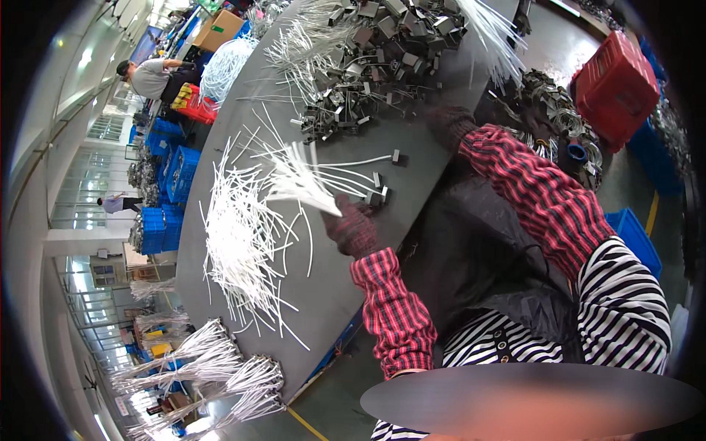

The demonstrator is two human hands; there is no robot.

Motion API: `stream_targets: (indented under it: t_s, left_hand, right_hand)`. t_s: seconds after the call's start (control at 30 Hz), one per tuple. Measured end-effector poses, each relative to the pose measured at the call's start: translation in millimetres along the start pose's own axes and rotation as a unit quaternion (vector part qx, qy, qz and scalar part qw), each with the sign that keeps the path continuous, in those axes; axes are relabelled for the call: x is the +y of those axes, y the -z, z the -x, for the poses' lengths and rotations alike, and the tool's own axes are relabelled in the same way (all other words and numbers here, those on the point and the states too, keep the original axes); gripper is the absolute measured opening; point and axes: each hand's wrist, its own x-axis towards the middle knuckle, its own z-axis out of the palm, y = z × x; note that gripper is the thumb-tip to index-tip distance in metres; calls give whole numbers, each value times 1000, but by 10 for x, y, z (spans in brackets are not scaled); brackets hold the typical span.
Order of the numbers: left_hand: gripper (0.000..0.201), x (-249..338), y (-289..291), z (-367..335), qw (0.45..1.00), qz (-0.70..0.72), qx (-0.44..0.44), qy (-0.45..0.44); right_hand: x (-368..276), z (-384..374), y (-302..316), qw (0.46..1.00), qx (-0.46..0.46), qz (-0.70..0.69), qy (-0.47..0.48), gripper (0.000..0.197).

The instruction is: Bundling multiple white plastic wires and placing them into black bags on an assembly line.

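My left hand (353, 228), in a dark knitted glove, is closed around a fanned bunch of white wires (303, 176). A few of these wires end in small grey metal housings (377, 192) beside my fingers. To the left a loose heap of white wires (239, 235) lies on the dark grey table (323, 294). My right hand (450, 126), gloved alike, is over the table edge near a large pile of grey metal housings (397, 55). Motion smears its fingers, so I cannot see whether it holds anything.
More white wires (496, 44) lie at the far right of the pile. A red crate (616, 90) stands at the right, near bundled parts (562, 125). Tied wire bundles (246, 386) stand past the table's lower left end. Two people are in the background at left, near blue crates (182, 173).
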Motion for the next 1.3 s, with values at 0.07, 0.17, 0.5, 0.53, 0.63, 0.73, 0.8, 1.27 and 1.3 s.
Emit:
stream_targets:
  t_s: [0.07, 0.17, 0.5, 0.53, 0.63, 0.73, 0.8, 1.27, 1.3]
  left_hand:
    - [35, 17, 50, 5, 993, 88, -69, 47]
    - [28, -29, 12, 140, 965, 196, -171, 43]
    - [21, -139, -1009, 1056, 873, 290, -307, 246]
    - [21, -122, -1087, 1052, 881, 296, -266, 257]
    - [16, -161, -1173, 1005, 903, 317, -171, 233]
    - [20, -289, -1166, 909, 877, 392, -210, 181]
    - [30, -378, -1152, 830, 899, 359, -207, 143]
    - [36, -306, -920, 554, 887, 387, -221, 122]
    - [36, -323, -909, 571, 884, 388, -240, 101]
  right_hand:
    - [74, 6, -189, 999, 39, 11, 19, 37]
    - [121, 405, -406, 997, 43, -39, 43, 36]
    - [-31, 2058, 178, 938, -142, -312, 58, 28]
    - [77, 2399, 230, 909, -157, -385, 6, 28]
    - [658, 3517, 179, 818, -85, -515, -241, 19]
    - [1727, 4336, -33, 903, 47, -319, -285, 23]
    - [2285, 4898, -141, 856, 53, -337, -389, 20]
    - [2604, 5230, -434, 807, 66, -404, -426, 19]
    - [2544, 5125, -430, 793, 53, -434, -424, 19]
